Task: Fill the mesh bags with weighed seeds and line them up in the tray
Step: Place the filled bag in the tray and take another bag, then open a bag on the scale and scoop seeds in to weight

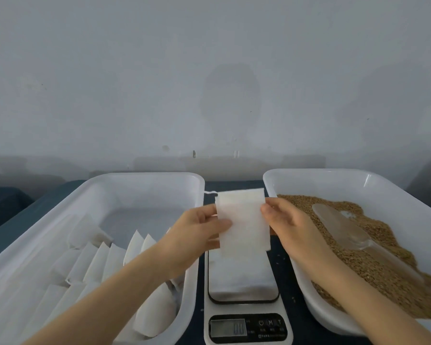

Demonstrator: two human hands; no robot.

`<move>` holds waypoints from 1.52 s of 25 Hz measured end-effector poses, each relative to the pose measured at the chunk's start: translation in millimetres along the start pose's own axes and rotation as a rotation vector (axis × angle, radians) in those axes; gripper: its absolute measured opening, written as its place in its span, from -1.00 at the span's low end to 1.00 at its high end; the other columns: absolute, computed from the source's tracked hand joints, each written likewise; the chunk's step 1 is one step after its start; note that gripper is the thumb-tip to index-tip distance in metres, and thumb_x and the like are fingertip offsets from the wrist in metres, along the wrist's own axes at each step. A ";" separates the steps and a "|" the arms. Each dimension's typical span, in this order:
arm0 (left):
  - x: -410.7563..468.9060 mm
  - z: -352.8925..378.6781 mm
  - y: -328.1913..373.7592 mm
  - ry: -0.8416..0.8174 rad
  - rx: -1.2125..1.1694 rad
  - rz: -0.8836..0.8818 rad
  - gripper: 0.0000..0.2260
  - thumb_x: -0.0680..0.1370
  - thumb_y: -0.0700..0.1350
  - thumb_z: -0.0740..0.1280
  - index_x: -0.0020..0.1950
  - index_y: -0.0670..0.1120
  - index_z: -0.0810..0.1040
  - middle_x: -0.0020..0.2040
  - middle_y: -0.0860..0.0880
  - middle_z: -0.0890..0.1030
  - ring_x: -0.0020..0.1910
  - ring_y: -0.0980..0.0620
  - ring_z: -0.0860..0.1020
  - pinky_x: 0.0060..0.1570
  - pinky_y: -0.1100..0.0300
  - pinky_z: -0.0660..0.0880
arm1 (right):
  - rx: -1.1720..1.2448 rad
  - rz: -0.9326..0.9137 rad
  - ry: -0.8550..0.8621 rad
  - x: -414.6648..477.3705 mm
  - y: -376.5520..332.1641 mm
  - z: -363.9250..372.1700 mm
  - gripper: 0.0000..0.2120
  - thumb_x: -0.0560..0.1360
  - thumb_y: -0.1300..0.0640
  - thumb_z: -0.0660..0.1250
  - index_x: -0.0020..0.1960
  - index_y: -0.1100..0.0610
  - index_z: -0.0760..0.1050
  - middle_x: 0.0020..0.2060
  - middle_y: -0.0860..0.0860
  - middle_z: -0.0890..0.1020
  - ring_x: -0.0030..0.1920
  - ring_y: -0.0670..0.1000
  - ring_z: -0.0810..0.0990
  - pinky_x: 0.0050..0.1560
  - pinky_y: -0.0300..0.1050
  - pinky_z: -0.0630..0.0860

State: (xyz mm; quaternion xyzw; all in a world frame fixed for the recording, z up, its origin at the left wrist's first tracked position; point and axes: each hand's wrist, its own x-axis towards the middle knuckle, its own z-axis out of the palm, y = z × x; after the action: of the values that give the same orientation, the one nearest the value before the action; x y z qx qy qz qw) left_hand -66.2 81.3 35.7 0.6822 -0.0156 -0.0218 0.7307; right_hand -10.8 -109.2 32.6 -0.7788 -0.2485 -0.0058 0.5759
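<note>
Both forearms reach up from the bottom edge of the frame, meeting at centre over the scale (243,282). There the left hand (199,227) and the right hand (288,222) each pinch one side edge of a flat, empty mesh bag (243,220), held upright above the weighing plate without touching it. Its drawstring trails off the upper left corner.

Judging by this, the step in hand is opening a fresh bag for filling. The next move calls for the mouth to be spread and kept open by one hand, which frees the other to take the scoop (346,227) lying on the seeds (383,267) at right.

Counted: two white trays, one scale, one clear scoop, one bag in the hands. The left tray (144,177) holds bags (157,312) leaning in rows; they overlap and blur, so perhaps a dozen is my best count. The right tray (334,174) holds the loose seed heap. A few stray grains dot the dark desk (285,270) beside the scale.
</note>
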 end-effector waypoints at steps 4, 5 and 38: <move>-1.6 -0.1 -5.2 -0.059 0.037 -0.048 -0.75 0.59 -0.19 0.27 0.25 -0.19 0.53 0.16 -0.19 0.62 0.11 -0.11 0.61 0.17 -0.01 0.53 | -0.003 -0.002 0.036 1.1 1.3 -3.3 -0.90 0.54 0.08 0.30 -0.03 -0.03 0.60 -0.21 -0.15 0.68 -0.19 -0.22 0.62 -0.23 -0.42 0.49; -1.1 0.0 -3.5 -0.033 -0.031 -0.073 -0.71 0.56 -0.10 0.30 0.26 -0.15 0.52 0.15 -0.19 0.62 0.10 -0.12 0.61 0.15 -0.05 0.54 | -0.024 0.003 0.044 1.2 2.4 -4.2 -0.88 0.55 0.07 0.29 -0.03 -0.02 0.60 -0.20 -0.13 0.67 -0.18 -0.21 0.61 -0.21 -0.39 0.50; -2.8 7.0 -0.9 -0.049 0.216 -0.020 -0.87 0.53 -0.11 0.38 -0.20 -0.03 0.68 -0.30 0.01 0.63 -0.34 0.13 0.55 -0.24 0.31 0.49 | -0.393 -0.341 -0.183 -7.9 9.9 11.1 -0.82 0.43 -0.22 0.28 -0.17 -0.12 0.45 -0.27 -0.20 0.52 -0.32 -0.14 0.49 -0.37 -0.36 0.35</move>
State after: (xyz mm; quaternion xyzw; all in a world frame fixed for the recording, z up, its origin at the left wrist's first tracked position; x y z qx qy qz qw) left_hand -69.4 74.4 35.4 0.7563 -0.0290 -0.0440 0.6520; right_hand -16.9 -104.3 17.7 -0.8199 -0.4211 -0.0801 0.3795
